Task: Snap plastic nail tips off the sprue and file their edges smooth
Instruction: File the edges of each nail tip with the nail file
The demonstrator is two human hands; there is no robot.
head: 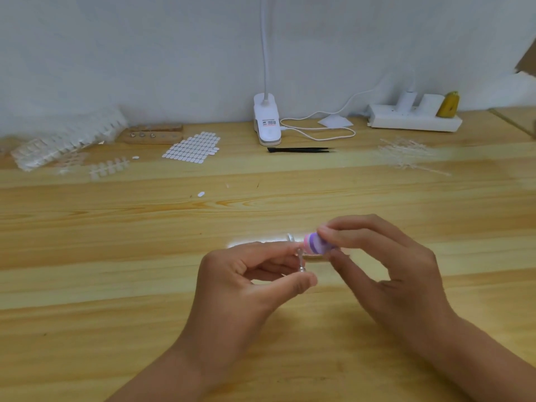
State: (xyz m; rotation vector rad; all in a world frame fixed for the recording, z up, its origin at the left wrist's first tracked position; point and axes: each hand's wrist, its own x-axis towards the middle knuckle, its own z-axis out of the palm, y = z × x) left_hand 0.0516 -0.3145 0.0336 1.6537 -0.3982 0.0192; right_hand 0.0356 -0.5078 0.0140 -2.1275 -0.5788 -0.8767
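Head view. Well in front of the clip lamp [266,120], low over the bench [116,227]: left hand [249,274], forearm slanting up from the lower edge, palm turned inward, grip of thumb and forefinger clamped on a small clear nail tip [300,260] held upright. Likewise in front of the lamp, a little to its right: right hand [385,262], back upward, wrist bent, grip of thumb and fingertips pinched round a purple-and-pink striped file [316,244], end set against the tip's top edge. Left of the lamp, stacked sheets of clear tips [66,140]. Right of the lamp, a loose heap of clear sprues [406,155]. Just before its base, black tweezers [298,150].
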